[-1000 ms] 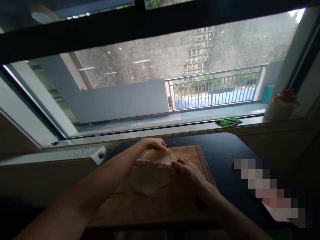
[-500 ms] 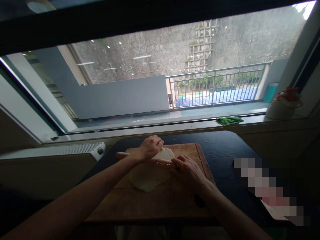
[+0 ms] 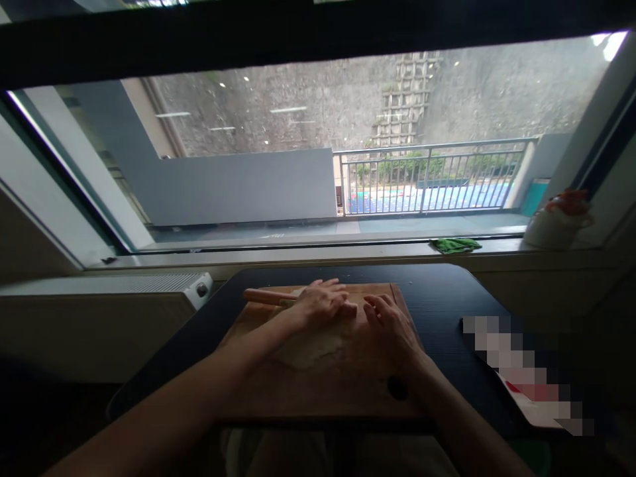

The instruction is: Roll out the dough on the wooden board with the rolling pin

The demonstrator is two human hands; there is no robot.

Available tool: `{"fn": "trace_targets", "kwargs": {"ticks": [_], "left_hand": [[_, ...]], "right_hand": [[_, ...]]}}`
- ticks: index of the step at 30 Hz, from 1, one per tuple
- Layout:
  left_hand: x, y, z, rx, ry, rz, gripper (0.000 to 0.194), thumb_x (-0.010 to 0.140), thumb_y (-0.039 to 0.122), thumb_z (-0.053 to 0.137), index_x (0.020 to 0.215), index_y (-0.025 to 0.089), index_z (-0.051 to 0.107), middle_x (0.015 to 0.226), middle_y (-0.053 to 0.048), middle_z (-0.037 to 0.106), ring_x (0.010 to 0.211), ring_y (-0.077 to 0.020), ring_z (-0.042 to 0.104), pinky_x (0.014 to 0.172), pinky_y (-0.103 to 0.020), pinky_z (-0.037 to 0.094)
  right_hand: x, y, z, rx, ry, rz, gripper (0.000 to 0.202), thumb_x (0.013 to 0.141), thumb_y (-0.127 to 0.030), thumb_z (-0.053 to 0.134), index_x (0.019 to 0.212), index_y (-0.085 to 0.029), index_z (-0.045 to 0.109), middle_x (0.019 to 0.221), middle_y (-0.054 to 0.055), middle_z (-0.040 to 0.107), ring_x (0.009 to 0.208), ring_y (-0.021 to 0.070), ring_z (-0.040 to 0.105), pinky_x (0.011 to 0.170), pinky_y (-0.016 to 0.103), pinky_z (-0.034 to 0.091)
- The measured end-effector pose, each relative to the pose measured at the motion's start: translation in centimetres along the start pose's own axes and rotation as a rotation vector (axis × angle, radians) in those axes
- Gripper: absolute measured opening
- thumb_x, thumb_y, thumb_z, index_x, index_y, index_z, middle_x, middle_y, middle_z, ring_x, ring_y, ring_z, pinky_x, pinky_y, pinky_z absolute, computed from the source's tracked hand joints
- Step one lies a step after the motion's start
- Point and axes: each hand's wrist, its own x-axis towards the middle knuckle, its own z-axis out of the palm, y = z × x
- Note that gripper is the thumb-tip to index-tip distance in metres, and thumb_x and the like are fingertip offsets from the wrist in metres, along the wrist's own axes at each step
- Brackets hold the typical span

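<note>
A wooden rolling pin (image 3: 268, 297) lies across a sheet of pale dough (image 3: 311, 350) on a wooden cutting board (image 3: 308, 403). My left hand (image 3: 322, 299) rests flat on top of the pin, fingers stretched forward over it, and hides its middle and part of the dough. Just off the pin's right end, my right hand (image 3: 390, 318) is over the board's right side. Its fingers are loosely bent and apart, holding nothing. The dough's far edge is mostly covered by the left hand and pin.
The board lies on a dark table (image 3: 437, 291) by a window. A green cloth (image 3: 454, 246) and a white jar (image 3: 556, 225) with an orange top stand on the sill. A radiator (image 3: 109, 285) is at left. A partly pixelated flat item (image 3: 534, 407) lies at the table's right.
My right hand has come off the rolling pin and moved slightly right. My left hand has gone from curled fingers at the dough's far edge to lying flat on the pin.
</note>
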Motion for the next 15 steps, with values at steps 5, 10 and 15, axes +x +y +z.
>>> {"fn": "trace_targets", "kwargs": {"ticks": [5, 10, 15], "left_hand": [[-9.0, 0.2, -0.4, -0.146, 0.06, 0.092, 0.038, 0.094, 0.03, 0.029, 0.12, 0.026, 0.056, 0.13, 0.0, 0.052, 0.126, -0.0161, 0.039, 0.11, -0.037, 0.017], [-6.7, 1.5, 0.4, 0.011, -0.031, -0.037, 0.033, 0.088, 0.031, 0.04, 0.112, 0.022, 0.06, 0.13, -0.008, 0.051, 0.123, -0.0269, 0.04, 0.105, -0.049, 0.023], [3.2, 2.9, 1.4, 0.049, -0.004, -0.313, 0.045, 0.091, 0.038, 0.03, 0.129, 0.018, 0.044, 0.141, -0.014, 0.036, 0.132, -0.033, 0.024, 0.099, -0.061, 0.023]], "right_hand": [[0.0, 0.4, 0.1, 0.06, -0.014, 0.023, 0.031, 0.091, -0.035, 0.034, 0.111, -0.024, 0.055, 0.111, 0.004, 0.057, 0.084, 0.0136, 0.058, 0.077, 0.028, 0.044], [0.1, 0.4, 0.1, 0.073, 0.003, 0.04, 0.031, 0.091, -0.035, 0.035, 0.108, -0.024, 0.058, 0.108, 0.004, 0.058, 0.084, 0.0149, 0.057, 0.078, 0.03, 0.043], [0.1, 0.4, 0.1, 0.056, 0.029, 0.05, 0.031, 0.091, -0.034, 0.035, 0.11, -0.023, 0.057, 0.109, 0.005, 0.057, 0.087, 0.0155, 0.057, 0.079, 0.03, 0.043]]}}
